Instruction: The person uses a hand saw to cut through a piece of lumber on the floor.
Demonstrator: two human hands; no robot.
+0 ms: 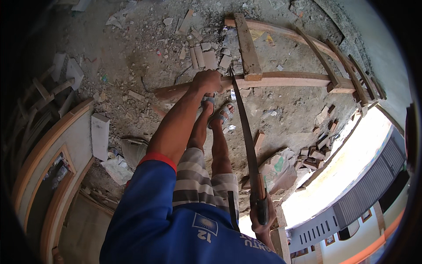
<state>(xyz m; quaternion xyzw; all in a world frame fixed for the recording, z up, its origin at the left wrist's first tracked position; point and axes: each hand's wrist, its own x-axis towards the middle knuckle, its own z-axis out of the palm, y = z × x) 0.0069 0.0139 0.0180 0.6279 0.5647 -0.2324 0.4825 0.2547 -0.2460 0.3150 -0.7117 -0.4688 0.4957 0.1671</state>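
My left hand [206, 80] is closed on a long wooden beam [290, 80] that lies across the upper middle of the head view as part of a ladder-like frame with several crosspieces. My right hand [262, 215], low on the right, grips the handle of a handsaw [241, 116]. The saw's long blade runs up to the beam just right of my left hand, beside an upright board [247, 46] joined to the frame. My sandalled feet stand on the dirty floor below the beam.
Rubble and tile pieces [209, 59] are strewn over the floor [123, 61]. A pale slab [100, 136] and wood-framed wall [57, 154] are at left. Broken bricks [314, 154] and a plastic sack [277, 169] lie at right, before a bright opening onto a building.
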